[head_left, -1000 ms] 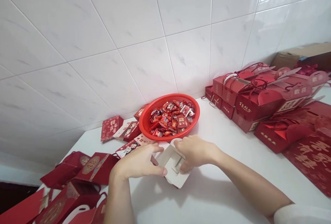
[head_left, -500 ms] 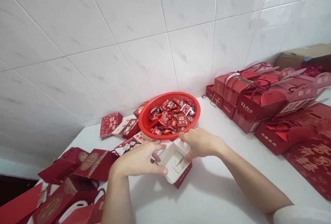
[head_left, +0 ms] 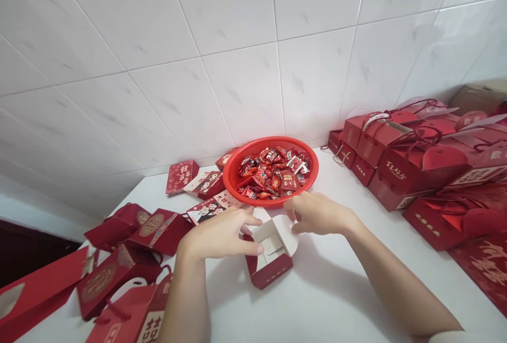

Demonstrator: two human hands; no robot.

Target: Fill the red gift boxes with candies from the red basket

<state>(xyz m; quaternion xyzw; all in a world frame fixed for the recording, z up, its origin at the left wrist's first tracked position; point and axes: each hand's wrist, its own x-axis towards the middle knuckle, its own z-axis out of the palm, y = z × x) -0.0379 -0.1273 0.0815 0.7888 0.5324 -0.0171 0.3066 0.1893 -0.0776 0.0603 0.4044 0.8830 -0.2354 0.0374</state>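
A small red cardboard gift box [head_left: 273,273] stands on the white table in front of me, its top open and its white inside showing. My left hand [head_left: 224,233] is at the box's left side, thumb over the opening and fingers curled by the left wall. My right hand [head_left: 322,214] has its thumb and fingers closed at the white rounded flap [head_left: 292,242], which leans outward on the right. The curled fingertips of both hands are partly hidden. Just behind the box sits a red plastic basket [head_left: 229,176] filled with wrapped candies [head_left: 263,175].
Finished-looking red gift boxes [head_left: 400,171] are stacked at the right, with a brown carton [head_left: 477,97] behind them. More red boxes [head_left: 156,232] lie at the left, near several printed flat boxes [head_left: 182,176]. A tiled wall [head_left: 245,89] bounds the table's back.
The box's right flap has been folded outward, and the box's red front wall now shows. Both hands stay around the box. The whole view has shifted slightly.
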